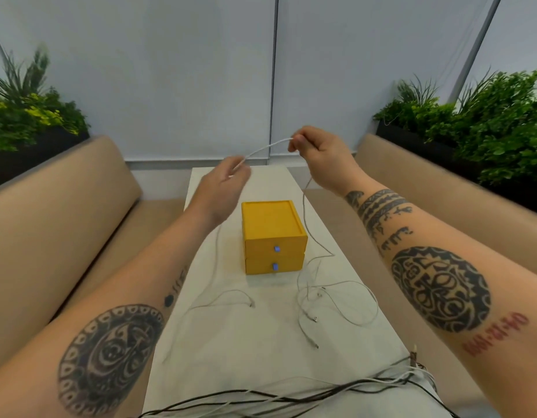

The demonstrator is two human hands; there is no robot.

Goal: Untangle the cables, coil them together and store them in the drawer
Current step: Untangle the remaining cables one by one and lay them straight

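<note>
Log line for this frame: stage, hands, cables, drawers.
stage: untangling | left hand: pinches white cable | right hand: pinches same cable | loose cables: on table | yellow drawer unit: both drawers shut

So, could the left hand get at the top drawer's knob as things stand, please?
Probably, once freed: the left hand holds a cable in the air, and nothing blocks the knob on the near face.

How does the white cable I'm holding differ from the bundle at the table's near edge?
The white cable is one strand, stretched in the air between left hand and right hand; the bundle is many strands lying on the table. The white cable is all white; the bundle mixes dark and white. Both are thin.
</note>
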